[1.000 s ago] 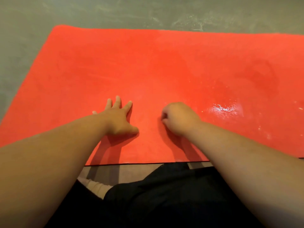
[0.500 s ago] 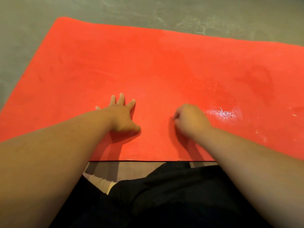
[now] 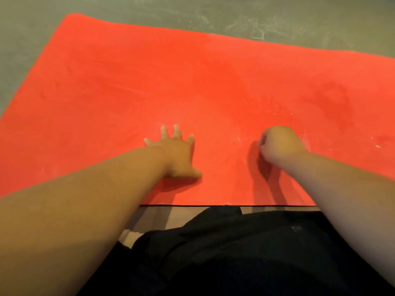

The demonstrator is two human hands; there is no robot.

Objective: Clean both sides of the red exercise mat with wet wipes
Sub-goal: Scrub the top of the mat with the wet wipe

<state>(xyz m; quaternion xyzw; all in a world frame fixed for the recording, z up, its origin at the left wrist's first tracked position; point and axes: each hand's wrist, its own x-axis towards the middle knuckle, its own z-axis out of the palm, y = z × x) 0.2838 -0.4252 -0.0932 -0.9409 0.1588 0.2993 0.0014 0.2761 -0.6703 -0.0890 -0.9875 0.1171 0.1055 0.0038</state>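
Red exercise mat, thin, flat, matte with faint pale streaks and one darker blotch, lies spread on mottled grey-green concrete floor, straight near edge just ahead of kneeling person's black fabric garment. Left hand pressed flat on mat, fingers splayed and straight, gripping nothing. Right hand rests knuckles-up on mat, well apart from left, fingers curled under into fist; cannot tell whether anything is clutched beneath.
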